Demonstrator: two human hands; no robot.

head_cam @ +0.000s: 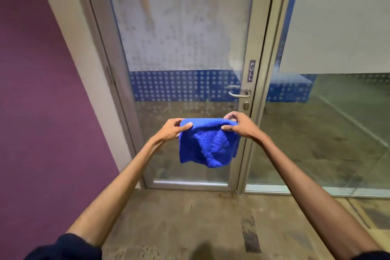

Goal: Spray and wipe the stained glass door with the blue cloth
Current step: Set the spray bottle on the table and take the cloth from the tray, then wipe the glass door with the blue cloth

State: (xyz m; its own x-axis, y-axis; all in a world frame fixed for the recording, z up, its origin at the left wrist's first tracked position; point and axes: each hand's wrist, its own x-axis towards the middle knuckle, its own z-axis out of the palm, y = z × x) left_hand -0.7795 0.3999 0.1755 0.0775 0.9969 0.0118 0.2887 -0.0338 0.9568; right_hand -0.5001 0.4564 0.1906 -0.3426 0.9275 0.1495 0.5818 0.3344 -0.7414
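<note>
Blue cloth [207, 143] pinched at its top corners between both closed hands, left [172, 130] and right [240, 125], before the stained glass door [179, 27].

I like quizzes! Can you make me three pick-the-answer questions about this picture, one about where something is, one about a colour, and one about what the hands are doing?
1. Where is the PULL sign?
A. Above the door handle
B. On the floor
C. On the purple wall

2. What colour is the cloth?
A. Red
B. Blue
C. Yellow

3. How is the cloth held?
A. By no hands
B. By one hand
C. By both hands

Answers:
1 A: the PULL sign sits above the handle.
2 B: the cloth is blue.
3 C: the left hand and right hand pinch its top edge.
</note>
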